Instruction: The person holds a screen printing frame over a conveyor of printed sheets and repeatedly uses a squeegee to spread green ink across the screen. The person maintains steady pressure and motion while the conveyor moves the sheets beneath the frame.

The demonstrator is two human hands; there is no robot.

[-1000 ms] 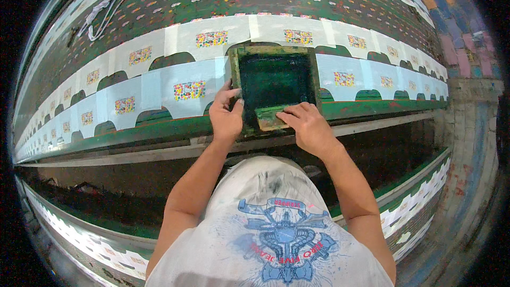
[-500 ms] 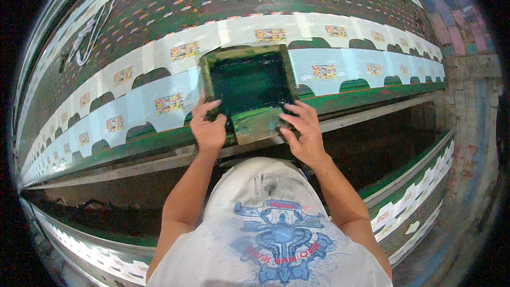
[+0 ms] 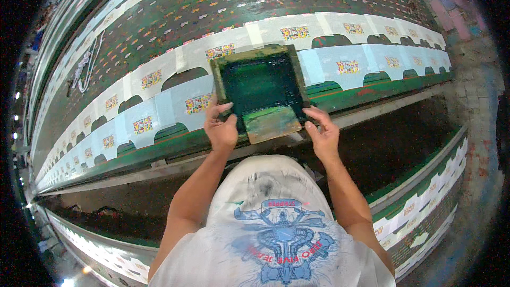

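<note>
Left hand (image 3: 222, 132): grip closed on the left side of a square wooden frame (image 3: 256, 53). Right hand (image 3: 324, 137): grip closed on the frame's near right corner. The frame sits turned slightly over a row of pale blue cut pieces (image 3: 312, 70), at the near edge of the green surface (image 3: 348, 89); contact beneath cannot be determined. A stained board (image 3: 272, 125) lies at the frame's near end.
</note>
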